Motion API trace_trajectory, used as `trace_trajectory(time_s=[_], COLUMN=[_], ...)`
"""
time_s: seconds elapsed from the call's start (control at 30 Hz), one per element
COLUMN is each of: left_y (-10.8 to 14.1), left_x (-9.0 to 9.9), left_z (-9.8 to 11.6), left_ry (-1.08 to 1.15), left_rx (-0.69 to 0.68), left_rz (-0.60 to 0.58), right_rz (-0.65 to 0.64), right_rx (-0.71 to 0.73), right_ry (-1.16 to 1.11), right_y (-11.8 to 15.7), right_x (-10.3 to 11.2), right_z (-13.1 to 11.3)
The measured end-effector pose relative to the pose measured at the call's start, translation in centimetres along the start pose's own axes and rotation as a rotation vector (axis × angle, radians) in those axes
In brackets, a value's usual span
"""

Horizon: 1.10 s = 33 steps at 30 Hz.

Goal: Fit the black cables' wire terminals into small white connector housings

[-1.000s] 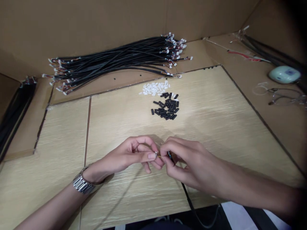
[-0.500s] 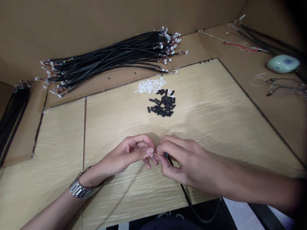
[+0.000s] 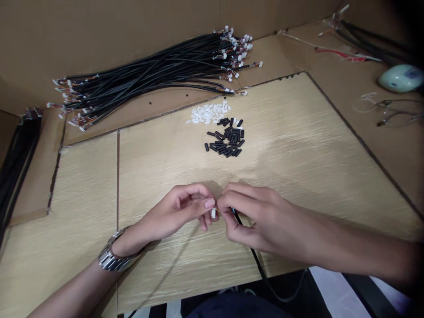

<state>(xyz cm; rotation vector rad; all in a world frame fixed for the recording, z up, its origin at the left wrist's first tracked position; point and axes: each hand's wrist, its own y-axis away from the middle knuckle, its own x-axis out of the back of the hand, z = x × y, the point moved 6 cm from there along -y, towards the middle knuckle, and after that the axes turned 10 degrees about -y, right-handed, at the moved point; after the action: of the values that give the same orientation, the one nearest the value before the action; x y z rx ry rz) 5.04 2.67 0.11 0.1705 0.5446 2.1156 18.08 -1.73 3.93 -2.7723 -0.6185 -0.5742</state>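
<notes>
Since a moment ago the small white connector (image 3: pixel 213 213) has turned to hang below the fingertips, while both hands have stayed low over the wooden board (image 3: pixel 298 145). The left hand (image 3: pixel 180 212) pinches that connector between thumb and forefinger, other fingers curled, and the right hand (image 3: pixel 255 218) is closed on the end of the black cable (image 3: pixel 256 260), which trails off the board's near edge. Both wrists rest on the board, knuckles up, fingertips almost touching, in front of the pile of black sleeves (image 3: pixel 227 141).

A bundle of black cables (image 3: pixel 155 77) lies along the tabletop's far edge; eyeglasses (image 3: pixel 395 112) rest near its right edge.
</notes>
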Motion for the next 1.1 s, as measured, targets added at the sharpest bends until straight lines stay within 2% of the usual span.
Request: trace_trajectory(time_s=[0.33,0.53,1.1], left_y=[0.01,-0.03,0.00], left_x=[-0.15,-0.09,-0.06], left_z=[-0.10,-0.36,-0.44], left_ry=[-0.030,-0.051,-0.071], left_rx=[-0.017,-0.014,-0.033], left_rz=[-0.014,0.019,0.019], right_rz=[-0.005,-0.007,0.052], right_rx=[0.003,0.014,0.014], right_ry=[0.030,0.026,0.011], right_y=[0.01,-0.07,0.03], right_x=[0.11,0.15,0.34], right_z=[0.07,0.10,0.23])
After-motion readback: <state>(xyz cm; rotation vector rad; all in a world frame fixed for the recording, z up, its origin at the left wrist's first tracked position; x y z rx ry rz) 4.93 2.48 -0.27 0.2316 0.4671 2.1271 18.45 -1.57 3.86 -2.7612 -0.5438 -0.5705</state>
